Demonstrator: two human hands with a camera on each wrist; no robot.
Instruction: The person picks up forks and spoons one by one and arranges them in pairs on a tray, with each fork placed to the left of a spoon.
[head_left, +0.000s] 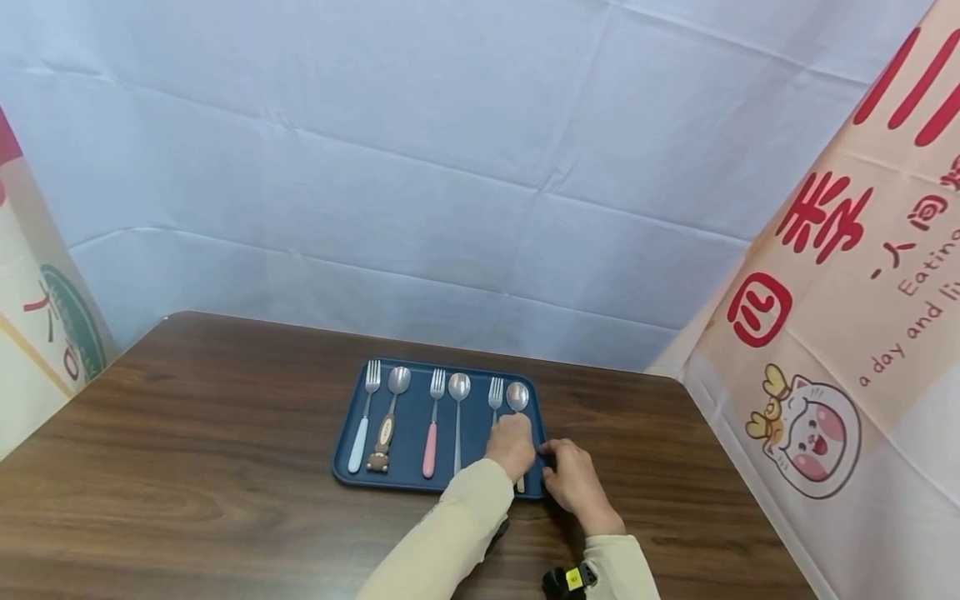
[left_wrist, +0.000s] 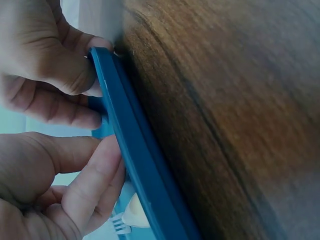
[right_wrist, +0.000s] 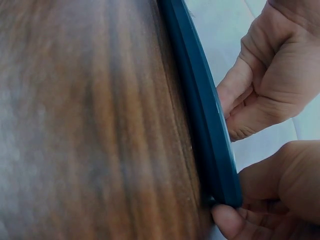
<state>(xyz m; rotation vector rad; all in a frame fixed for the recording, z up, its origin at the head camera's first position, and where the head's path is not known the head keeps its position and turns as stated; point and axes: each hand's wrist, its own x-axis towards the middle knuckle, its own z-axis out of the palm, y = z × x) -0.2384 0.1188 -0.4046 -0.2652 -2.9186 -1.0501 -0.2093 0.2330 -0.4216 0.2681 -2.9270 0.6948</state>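
On the wooden table lies a dark blue tray (head_left: 408, 423) with forks and spoons in a row. My left hand (head_left: 512, 446) pinches the handle of the rightmost spoon (head_left: 517, 397), whose handle end shows below the hand. The neighbouring fork (head_left: 496, 393) has its handle hidden by that hand. In the left wrist view, thumb and fingers of the left hand (left_wrist: 65, 175) meet just behind the tray's rim (left_wrist: 132, 145). My right hand (right_wrist: 272, 195) grips the tray's near right corner, a fingertip under the rim.
Further left on the tray lie a blue-handled fork (head_left: 360, 437), a spoon with a brown bear handle (head_left: 385, 433), a pink-handled fork (head_left: 431, 442) and a plain metal spoon (head_left: 458, 408). A white cloth (head_left: 375, 167) hangs behind the table; a printed one (head_left: 825, 333) hangs at right.
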